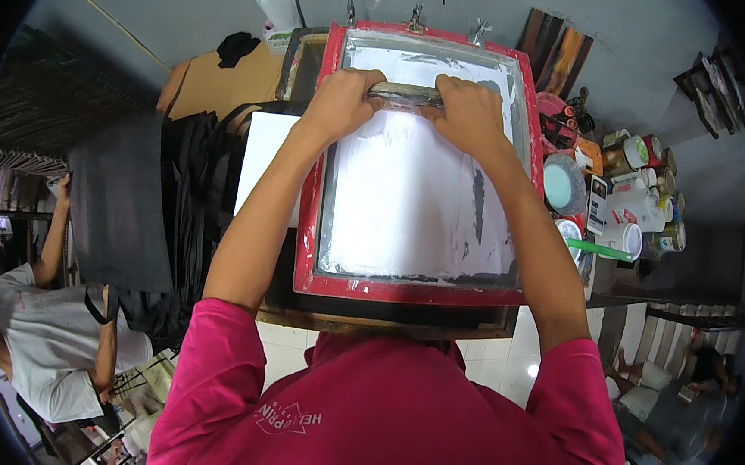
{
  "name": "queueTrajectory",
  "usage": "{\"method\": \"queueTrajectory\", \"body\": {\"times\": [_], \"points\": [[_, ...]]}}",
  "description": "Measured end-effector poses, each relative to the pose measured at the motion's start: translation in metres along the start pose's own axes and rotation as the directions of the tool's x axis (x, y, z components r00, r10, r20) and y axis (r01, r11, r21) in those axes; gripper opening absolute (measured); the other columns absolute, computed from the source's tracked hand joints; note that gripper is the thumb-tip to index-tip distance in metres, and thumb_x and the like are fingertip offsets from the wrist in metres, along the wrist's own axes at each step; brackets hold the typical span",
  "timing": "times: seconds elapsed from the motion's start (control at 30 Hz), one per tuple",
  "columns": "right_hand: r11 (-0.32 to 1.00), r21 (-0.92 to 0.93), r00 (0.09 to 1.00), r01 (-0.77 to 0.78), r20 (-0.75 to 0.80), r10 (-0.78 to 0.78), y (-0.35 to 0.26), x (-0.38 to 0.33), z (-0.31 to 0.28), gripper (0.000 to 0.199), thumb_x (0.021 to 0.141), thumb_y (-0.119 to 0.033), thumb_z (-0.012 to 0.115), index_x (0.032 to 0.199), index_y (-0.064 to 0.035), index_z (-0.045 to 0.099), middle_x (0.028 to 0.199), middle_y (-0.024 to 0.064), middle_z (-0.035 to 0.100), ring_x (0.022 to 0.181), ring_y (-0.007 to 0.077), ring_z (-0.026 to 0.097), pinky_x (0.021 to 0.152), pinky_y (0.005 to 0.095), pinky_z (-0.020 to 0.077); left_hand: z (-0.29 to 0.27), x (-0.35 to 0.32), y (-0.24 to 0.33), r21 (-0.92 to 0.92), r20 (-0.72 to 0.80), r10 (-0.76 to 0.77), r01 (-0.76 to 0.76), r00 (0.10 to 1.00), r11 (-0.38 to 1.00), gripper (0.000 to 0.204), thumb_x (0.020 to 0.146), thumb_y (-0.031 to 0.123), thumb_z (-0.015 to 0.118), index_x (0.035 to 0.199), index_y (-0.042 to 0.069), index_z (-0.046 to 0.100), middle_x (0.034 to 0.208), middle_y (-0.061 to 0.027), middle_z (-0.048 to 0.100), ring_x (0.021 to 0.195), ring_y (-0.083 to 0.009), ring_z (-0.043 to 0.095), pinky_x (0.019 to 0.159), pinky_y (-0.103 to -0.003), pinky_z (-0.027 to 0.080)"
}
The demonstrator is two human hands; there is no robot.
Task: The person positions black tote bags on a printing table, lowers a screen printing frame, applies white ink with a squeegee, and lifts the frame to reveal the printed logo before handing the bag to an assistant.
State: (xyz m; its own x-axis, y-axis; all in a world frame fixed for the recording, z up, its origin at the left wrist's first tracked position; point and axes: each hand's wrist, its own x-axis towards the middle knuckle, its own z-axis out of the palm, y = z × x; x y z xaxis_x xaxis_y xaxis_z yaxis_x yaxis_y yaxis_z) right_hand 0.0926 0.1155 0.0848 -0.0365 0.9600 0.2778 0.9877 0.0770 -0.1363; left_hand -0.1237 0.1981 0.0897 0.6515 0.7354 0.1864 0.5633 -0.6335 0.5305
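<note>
A squeegee (406, 95) with a worn wooden handle lies crosswise near the far end of a screen-printing frame (304, 254) with a red rim. My left hand (344, 101) is closed on its left end, and my right hand (470, 110) grips the right end. Both forearms reach over the frame. Below the squeegee stretches the pale mesh (392, 199), with dark grey smears along its edges and right side. Metal clamps (416, 17) stand at the frame's far edge. The squeegee's blade edge is hidden from me.
To the left, white paper (261, 160) juts out beside hanging black cloth bags (124, 206). Crowded at the right are a pale-blue bowl (560, 183), a phone (597, 205), a green-handled tool (600, 249) and several jars (637, 152). A person in grey (59, 331) is at far left.
</note>
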Motion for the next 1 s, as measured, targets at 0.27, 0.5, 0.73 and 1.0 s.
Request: {"method": "queueTrajectory", "body": {"times": [0.27, 0.5, 0.73, 1.0], "points": [[1.000, 0.027, 1.000, 0.004, 0.025, -0.005, -0.022, -0.041, -0.011, 0.038, 0.082, -0.037, 0.079, 0.088, -0.0040, 0.063, 0.088, 0.0132, 0.072, 0.082, 0.0343, 0.070, 0.071, 0.0465, 0.0533, 0.000, -0.045, 0.020, 0.015, 0.007, -0.003, 0.003, 1.000, 1.000, 0.022, 0.085, 0.014, 0.073, 0.103, 0.002, 0.072, 0.088, -0.0247, 0.069, 0.088, -0.0422, 0.068, 0.082, -0.050, 0.051], [0.998, 0.062, 0.999, 0.021, 0.046, -0.024, -0.048, -0.087, -0.022, 0.032, 0.082, -0.032, 0.079, 0.089, -0.0048, 0.063, 0.085, 0.0136, 0.070, 0.080, 0.0335, 0.069, 0.070, 0.0459, 0.0534, 0.004, -0.096, 0.038, -0.029, -0.027, 0.042, -0.043, 0.999, 0.999, 0.018, 0.085, 0.011, 0.073, 0.099, 0.000, 0.071, 0.088, -0.0252, 0.069, 0.090, -0.0416, 0.067, 0.084, -0.050, 0.051], [0.996, 0.084, 0.999, 0.038, 0.022, -0.040, -0.075, -0.141, -0.030, 0.032, 0.079, -0.032, 0.080, 0.087, -0.0088, 0.060, 0.079, 0.0096, 0.064, 0.075, 0.0299, 0.066, 0.065, 0.0453, 0.0511, 0.002, -0.154, 0.063, -0.047, 0.020, -0.019, 0.020, 1.000, 0.999, 0.025, 0.084, 0.011, 0.076, 0.106, 0.000, 0.072, 0.096, -0.0203, 0.072, 0.087, -0.0371, 0.069, 0.081, -0.044, 0.053], [0.998, 0.060, 0.988, 0.001, 0.154, -0.011, -0.107, -0.197, -0.045, 0.026, 0.080, -0.025, 0.075, 0.092, -0.0080, 0.060, 0.086, 0.0080, 0.063, 0.083, 0.0276, 0.065, 0.070, 0.0427, 0.0501, 0.005, -0.218, 0.083, -0.071, 0.041, -0.020, 0.023, 0.999, 0.997, 0.029, 0.079, 0.001, 0.075, 0.107, 0.001, 0.071, 0.104, -0.0172, 0.073, 0.097, -0.0369, 0.068, 0.088, -0.045, 0.054]]}}
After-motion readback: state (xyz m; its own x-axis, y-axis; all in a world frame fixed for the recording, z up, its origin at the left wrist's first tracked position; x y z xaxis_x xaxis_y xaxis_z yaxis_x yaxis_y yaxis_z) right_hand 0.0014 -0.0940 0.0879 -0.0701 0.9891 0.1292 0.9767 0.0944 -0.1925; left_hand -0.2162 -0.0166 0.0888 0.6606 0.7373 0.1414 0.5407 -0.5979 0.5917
